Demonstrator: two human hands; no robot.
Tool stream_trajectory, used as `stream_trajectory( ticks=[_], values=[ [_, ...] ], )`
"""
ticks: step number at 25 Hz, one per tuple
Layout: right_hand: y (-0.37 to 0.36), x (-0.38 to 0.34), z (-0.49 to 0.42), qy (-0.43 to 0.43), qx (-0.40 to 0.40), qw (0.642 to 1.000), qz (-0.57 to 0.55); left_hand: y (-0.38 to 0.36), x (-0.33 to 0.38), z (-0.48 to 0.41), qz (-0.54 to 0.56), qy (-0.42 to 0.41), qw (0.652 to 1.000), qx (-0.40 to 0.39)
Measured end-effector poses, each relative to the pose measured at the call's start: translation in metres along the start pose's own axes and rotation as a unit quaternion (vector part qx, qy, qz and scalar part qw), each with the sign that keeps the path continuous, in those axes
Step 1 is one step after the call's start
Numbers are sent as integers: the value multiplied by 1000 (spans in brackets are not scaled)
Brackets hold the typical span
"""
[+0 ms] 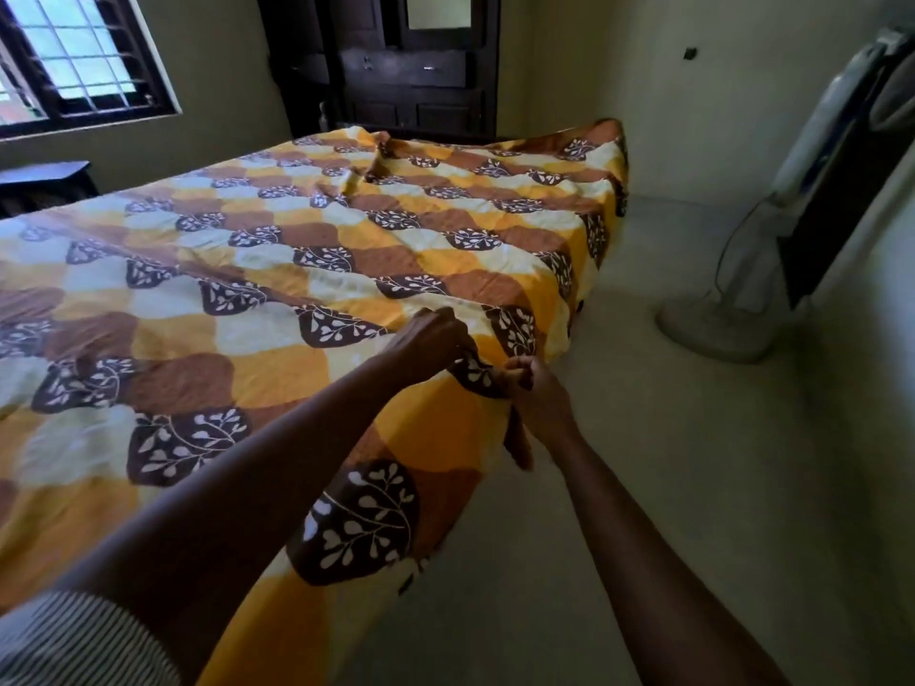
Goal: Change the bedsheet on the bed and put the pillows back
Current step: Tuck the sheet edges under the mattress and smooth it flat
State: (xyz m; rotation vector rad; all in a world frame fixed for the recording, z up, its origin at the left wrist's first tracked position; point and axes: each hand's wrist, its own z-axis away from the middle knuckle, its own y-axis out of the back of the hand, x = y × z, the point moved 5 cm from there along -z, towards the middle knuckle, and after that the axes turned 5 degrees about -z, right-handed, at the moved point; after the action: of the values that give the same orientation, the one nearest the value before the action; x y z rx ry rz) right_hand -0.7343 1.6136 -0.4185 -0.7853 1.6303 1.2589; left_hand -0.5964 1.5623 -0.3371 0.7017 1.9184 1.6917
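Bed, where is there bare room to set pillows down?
The sheet is free on top, from the window side to the wardrobe end, bar a fold there. Floor between sheet and fan is bare. Crowded at the near edge, where left hand and right hand grip it.

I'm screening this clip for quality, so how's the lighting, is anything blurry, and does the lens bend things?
Head view: light comes from the window, brightening the bedsheet while the cupboard stays dark. Head view: the left hand and right hand, both gripping the bedsheet, look slightly blurred. Head view: the wide lens makes the fan lean.
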Motion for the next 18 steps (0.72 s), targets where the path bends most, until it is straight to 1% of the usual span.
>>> stream_trajectory(
  ticks=[1, 2, 4, 6, 8, 10, 12, 14, 16, 18],
  values=[
    [-9, 4, 4, -15, -35, 999, 4, -6, -4, -4, 8, -11, 1000, 4],
    [-13, 7, 9, -13, -61, 998, 29, -9, -6, -7, 13, -24, 1000, 11],
    [-6, 14, 14, -32, -49, 998, 21, -16, -10, -12, 40, -47, 998, 6],
    [6, 25, 13, -56, -16, 998, -29, -25, -7, -15, 54, -67, 996, -18],
    [9, 40, 14, -76, -11, 995, -64, -35, -4, -22, 65, -53, 995, -45],
    [2, 50, 11, -119, -20, 989, -84, -40, 3, -27, 51, -30, 997, -46],
    [-11, 64, 3, -144, -12, 985, -90, -38, 14, -23, 61, -16, 998, 2],
    [-21, 76, 4, -146, -1, 984, -101, -38, 28, -4, 102, 42, 991, 76],
    [-28, 85, 12, -147, -8, 979, -142, -40, 44, 24, 157, 105, 971, 149],
    [-34, 98, 31, -164, -17, 964, -210, -50, 64, 59, 211, 153, 952, 163]
  ],
)
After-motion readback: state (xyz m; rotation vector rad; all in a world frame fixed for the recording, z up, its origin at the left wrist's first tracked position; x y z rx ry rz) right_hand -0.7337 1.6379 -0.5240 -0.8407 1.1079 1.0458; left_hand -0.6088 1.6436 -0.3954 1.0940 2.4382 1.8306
